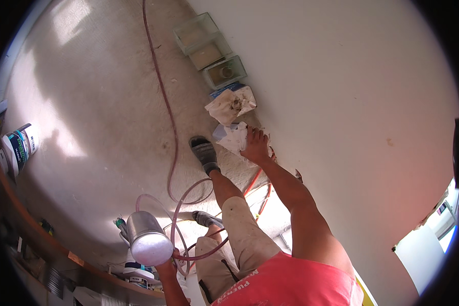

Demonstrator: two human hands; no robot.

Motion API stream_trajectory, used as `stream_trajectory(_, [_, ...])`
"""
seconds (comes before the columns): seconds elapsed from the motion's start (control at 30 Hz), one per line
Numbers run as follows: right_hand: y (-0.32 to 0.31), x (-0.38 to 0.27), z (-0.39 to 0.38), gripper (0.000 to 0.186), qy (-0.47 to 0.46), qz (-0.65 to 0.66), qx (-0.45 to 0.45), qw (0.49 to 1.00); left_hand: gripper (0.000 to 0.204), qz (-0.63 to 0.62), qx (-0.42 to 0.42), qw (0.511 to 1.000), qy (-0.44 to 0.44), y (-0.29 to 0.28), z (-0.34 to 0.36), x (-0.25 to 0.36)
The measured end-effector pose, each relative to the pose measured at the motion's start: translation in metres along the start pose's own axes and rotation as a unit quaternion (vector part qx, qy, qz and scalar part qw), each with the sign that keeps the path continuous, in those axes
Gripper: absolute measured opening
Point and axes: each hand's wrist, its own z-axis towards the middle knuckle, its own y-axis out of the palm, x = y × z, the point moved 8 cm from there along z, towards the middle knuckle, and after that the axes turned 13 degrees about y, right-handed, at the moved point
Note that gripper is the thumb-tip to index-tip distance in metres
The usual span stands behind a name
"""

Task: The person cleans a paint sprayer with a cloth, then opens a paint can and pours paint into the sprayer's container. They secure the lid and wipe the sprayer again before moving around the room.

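Low in the head view, my left hand (167, 262) grips a spray gun with a shiny metal cup (148, 239) and a green fitting (121, 224). A translucent pinkish hose (194, 188) loops around it. My right hand (255, 148) is closed on crumpled white paper (233, 140) at the base of the pale wall. A grey-blue object (219, 131) shows partly under that paper. Just above lies a dirty crumpled sheet (224, 107) on a blue item.
Three glass boxes (224, 71) line the white wall (352, 102). My sandalled feet (203, 152) stand on the concrete floor (97, 102). Buckets (20, 145) are at the left, near a curved brown edge (51, 239). A red hose (252, 181) runs behind my leg.
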Motion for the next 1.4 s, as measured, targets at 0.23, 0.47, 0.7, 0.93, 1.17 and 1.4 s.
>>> stream_trajectory(0.23, [-0.008,-0.001,0.0,0.115,-0.091,-0.063,0.08,0.991,0.021,-0.019,0.027,0.999,0.01,-0.019,-0.003,-0.014])
stream_trajectory(0.47, [-0.02,-0.02,-0.023,0.097,-0.023,-0.072,0.05,0.996,0.022,-0.026,-0.002,0.999,0.032,-0.052,-0.046,-0.015])
stream_trajectory(0.7, [-0.036,-0.187,-0.274,0.046,-0.302,0.285,-0.225,0.881,0.023,-0.067,-0.043,0.991,0.107,-0.137,-0.152,-0.02])
stream_trajectory(0.93, [-0.017,-0.219,-0.509,0.039,-0.427,0.153,-0.287,0.844,0.027,-0.136,0.0,0.965,0.226,-0.263,-0.305,0.008])
stream_trajectory(1.17, [-0.065,-0.151,-0.502,0.036,-0.399,0.045,-0.223,0.888,0.025,-0.168,0.056,0.939,0.297,-0.318,-0.371,0.097])
stream_trajectory(1.4, [-0.168,-0.087,-0.379,0.035,-0.291,0.041,-0.162,0.942,0.022,-0.195,-0.007,0.915,0.353,-0.302,-0.317,0.224])
